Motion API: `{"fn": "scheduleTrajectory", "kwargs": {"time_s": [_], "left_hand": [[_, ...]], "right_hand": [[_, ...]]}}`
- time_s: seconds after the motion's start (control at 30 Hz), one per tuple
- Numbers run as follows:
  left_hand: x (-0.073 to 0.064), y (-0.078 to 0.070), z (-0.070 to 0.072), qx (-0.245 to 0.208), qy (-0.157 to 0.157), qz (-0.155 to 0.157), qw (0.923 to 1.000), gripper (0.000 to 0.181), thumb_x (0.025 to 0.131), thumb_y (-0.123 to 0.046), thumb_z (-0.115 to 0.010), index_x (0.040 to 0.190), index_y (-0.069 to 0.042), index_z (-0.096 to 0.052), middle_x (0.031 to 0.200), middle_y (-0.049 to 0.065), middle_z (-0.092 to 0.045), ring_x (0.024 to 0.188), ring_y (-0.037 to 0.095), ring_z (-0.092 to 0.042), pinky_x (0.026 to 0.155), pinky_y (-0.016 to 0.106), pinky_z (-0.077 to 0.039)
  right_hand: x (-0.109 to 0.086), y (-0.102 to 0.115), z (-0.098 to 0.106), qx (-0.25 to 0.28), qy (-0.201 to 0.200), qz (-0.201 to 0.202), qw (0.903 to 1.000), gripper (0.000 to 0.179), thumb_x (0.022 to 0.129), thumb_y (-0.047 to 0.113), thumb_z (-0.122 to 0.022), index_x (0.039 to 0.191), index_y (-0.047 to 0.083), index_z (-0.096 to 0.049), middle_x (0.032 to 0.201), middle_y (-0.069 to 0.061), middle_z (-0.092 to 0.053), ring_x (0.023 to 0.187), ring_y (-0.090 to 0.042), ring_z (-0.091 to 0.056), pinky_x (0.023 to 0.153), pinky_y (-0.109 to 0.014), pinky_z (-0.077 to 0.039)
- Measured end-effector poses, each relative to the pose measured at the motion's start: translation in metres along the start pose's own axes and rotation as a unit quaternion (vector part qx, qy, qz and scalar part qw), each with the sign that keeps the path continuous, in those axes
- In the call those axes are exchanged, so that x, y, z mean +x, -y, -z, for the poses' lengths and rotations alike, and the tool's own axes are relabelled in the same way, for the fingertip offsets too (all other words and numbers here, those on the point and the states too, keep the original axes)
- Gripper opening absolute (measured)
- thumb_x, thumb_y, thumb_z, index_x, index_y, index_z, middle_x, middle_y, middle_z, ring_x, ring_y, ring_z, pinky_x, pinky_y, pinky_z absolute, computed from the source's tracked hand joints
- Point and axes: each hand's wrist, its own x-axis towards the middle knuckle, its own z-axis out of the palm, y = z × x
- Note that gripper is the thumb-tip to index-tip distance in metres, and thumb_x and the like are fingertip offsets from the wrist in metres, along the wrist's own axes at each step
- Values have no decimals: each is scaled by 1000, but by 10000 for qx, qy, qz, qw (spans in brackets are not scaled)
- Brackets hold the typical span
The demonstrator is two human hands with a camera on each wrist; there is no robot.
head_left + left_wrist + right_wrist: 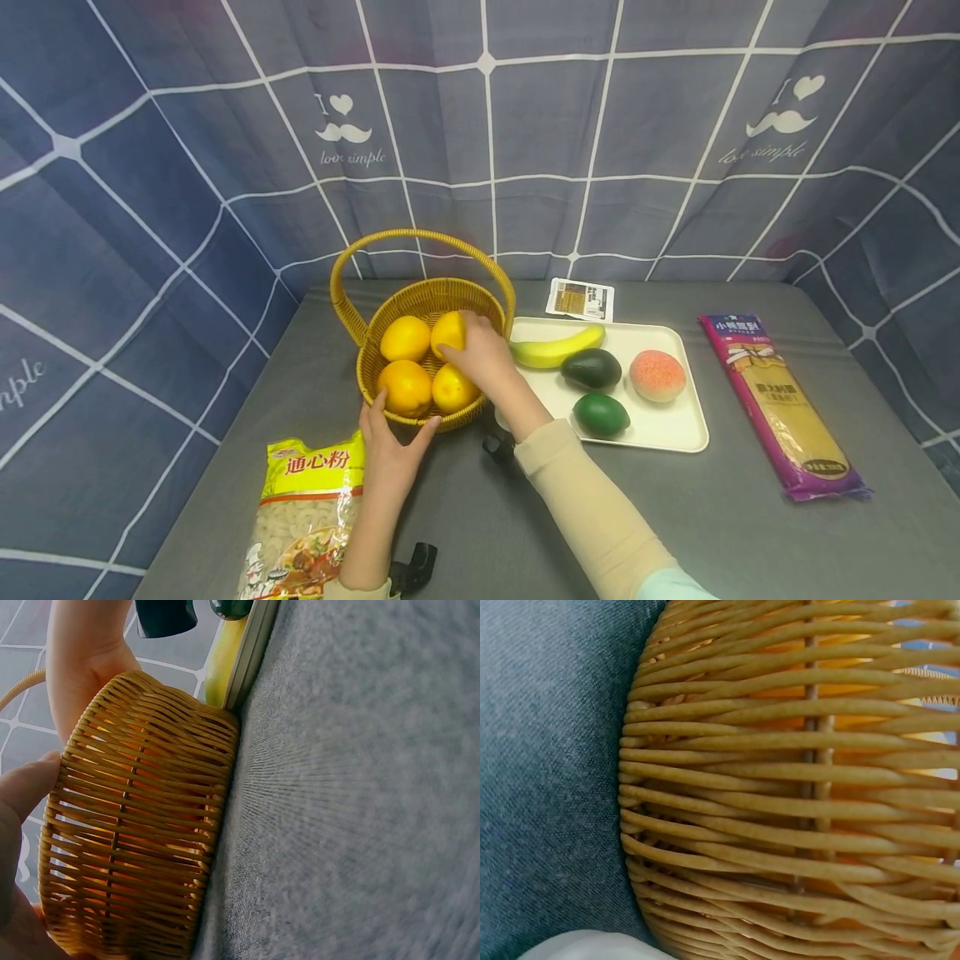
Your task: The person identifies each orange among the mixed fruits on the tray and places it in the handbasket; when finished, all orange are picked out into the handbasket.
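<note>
A yellow-brown wicker basket with a tall hoop handle holds several oranges, among them a large one near the front left. Reaching in over the right side, my right hand grips an orange at the back; its fingertips are partly hidden. My left hand holds the basket's front rim, thumb and fingers spread along it, one finger beside the large orange. In the left wrist view, a fingertip touches the rim of the woven wall. The right wrist view shows mostly the basket's side, oranges glimpsed through gaps.
Right of the basket, a white tray carries a banana, a dark avocado, a green fruit and a peach. A small packet lies behind it. Pasta bags flank both sides: macaroni, spaghetti.
</note>
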Motion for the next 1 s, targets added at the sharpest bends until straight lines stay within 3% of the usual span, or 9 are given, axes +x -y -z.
{"fn": "scheduleTrajectory", "kwargs": {"time_s": [0.5, 0.77, 1.0], "left_hand": [[1, 0, 0, 7, 42, 17, 10000, 98, 81, -48, -75, 152, -9, -20, 156, 26, -1, 140, 47, -13, 105, 63, -25], [1, 1, 0, 15, 17, -37, 10000, 97, 81, -48, -75, 151, -9, -20, 156, 26, -1, 140, 47, -13, 104, 64, -25], [1, 2, 0, -14, 49, -10, 10000, 98, 81, -49, -74, 152, -10, -19, 156, 25, 0, 141, 46, -12, 105, 63, -25]], "right_hand": [[-25, -2, 15, 487, -361, 478, 9970, 71, 88, 39, -68, 144, 4, -40, 140, -16, -48, 125, -31, -48, 103, -46, -38], [-49, 2, 40, 810, -635, 746, 9919, 75, 86, 43, -70, 146, 10, -39, 145, -11, -44, 131, -30, -42, 105, -47, -35], [-75, 1, 69, 1239, -798, 776, 9860, 73, 85, 45, -71, 146, 16, -41, 140, -6, -48, 119, -23, -53, 93, -39, -48]]}}
